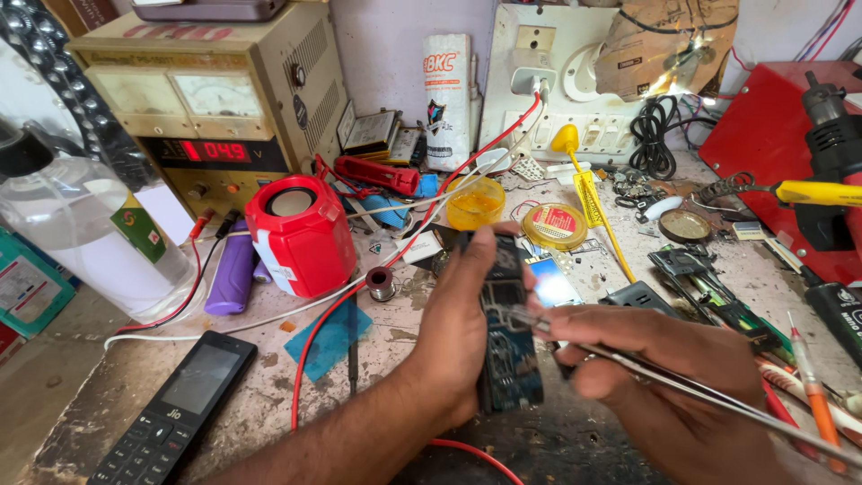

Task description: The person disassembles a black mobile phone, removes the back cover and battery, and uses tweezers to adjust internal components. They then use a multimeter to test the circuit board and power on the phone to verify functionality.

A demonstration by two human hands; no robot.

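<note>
Closest to us, our right hand [664, 359] pinches a pair of slim metal tweezers [628, 364], its long shiny legs trailing off toward the lower right while the tip reaches over the opened phone board [507, 346]. Our left hand [462, 332] wraps around that board from the side, thumb up along its edge, holding it just above the desk [269, 395]. We judge that the work wants a steady left grip and a light, braced touch from the tweezers, since the dark blue board looks thin, rigid and crowded with tiny parts. Outward, a glossy black keypad phone [171, 413] lies at the lower left, a red plastic speaker [301, 235] stands behind it, and a round yellow tin of flux [555, 224] sits beyond the board. Red wire [314, 359] loops across the scuffed, stained desk.
</note>
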